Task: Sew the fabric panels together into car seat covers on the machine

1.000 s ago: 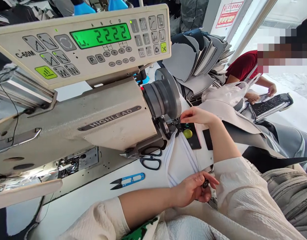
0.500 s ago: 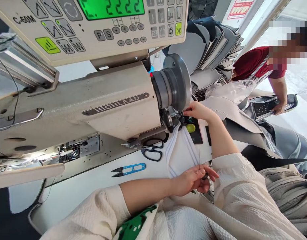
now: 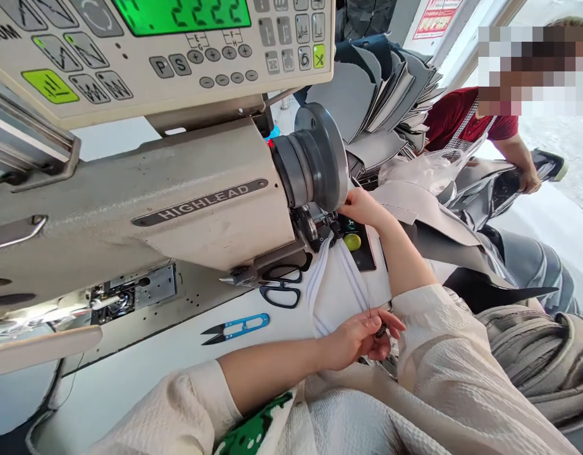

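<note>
My left hand (image 3: 355, 340) is closed round a small dark bobbin case (image 3: 381, 329), its outer fingers partly spread. A thin thread rises from it. My right hand (image 3: 362, 207) reaches behind the grey handwheel (image 3: 322, 158) of the sewing machine (image 3: 210, 196), at the bobbin winder (image 3: 315, 222). Its fingers are pinched, but the wheel hides the tips and whatever they hold. A white striped cloth (image 3: 341, 284) hangs from the winder down to my left hand. Under the machine head the hook area (image 3: 121, 303) lies uncovered.
Blue thread snips (image 3: 246, 325) and black-handled scissors (image 3: 281, 296) lie on the white table. Beside my right wrist is a dark phone (image 3: 365, 253) with a yellow-green round piece (image 3: 352, 242). Stacked grey panels (image 3: 358, 88) stand behind. On the right a co-worker (image 3: 462, 117) handles a black part (image 3: 504, 186).
The view has shifted, so the machine sits further left. My right fingertips have slipped further behind the handwheel. My left hand keeps its grip. The co-worker's black part has tilted.
</note>
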Motion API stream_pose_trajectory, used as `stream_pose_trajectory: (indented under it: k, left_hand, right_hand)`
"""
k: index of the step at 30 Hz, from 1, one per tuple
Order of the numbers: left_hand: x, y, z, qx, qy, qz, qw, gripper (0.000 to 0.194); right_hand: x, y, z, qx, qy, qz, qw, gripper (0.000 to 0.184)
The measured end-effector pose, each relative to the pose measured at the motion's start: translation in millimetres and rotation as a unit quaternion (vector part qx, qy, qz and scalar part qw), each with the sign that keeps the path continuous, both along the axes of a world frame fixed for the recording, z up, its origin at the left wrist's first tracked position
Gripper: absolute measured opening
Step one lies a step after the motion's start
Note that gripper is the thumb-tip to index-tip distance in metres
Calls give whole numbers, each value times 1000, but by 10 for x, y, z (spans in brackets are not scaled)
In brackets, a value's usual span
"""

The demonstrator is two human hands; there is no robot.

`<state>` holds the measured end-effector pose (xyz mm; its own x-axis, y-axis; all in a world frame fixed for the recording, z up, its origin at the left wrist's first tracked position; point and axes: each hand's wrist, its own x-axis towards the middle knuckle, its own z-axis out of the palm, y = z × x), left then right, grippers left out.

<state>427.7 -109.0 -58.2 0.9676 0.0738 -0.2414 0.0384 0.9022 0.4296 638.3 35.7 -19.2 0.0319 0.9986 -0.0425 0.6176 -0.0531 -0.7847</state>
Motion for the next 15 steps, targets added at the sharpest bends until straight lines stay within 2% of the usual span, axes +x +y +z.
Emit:
stream_pose_trajectory:
  k: [2,4,6,8,9,10,12,14,15]
  left_hand:
    - [13,17,1,1,1,11,1000,49]
    - [25,23,-4,7,3,17,1000,47]
    - [23,11,-14,56,11,27,998,43]
    - [-2,-11,-24,191,22,50,980,37]
    - [-21,-23,-28,291,12,55,955,33]
    - [-43,-33,-31,396,-15,47,917,29]
    - [-82,-42,-35,562,-93,-5,822,22]
    - [-102,-40,-40,652,-141,-60,743,23]
    - [-105,-35,-42,677,-142,-73,718,25]
  right_hand:
    - [10,-3,-4,-55,7,71,996,27]
    - [10,-5,1,-59,51,102,992,30]
    - [-10,2,2,-13,68,45,997,33]
    - [-26,8,-2,-6,40,-12,999,32]
    - [-25,6,-3,-25,22,-16,999,31]
    - [-17,1,-1,-52,9,-9,999,29]
    - [0,-6,10,-88,-3,2,996,29]
    - [-18,24,27,-86,-15,-12,996,33]
    - [-50,61,36,-81,-23,-20,996,35]
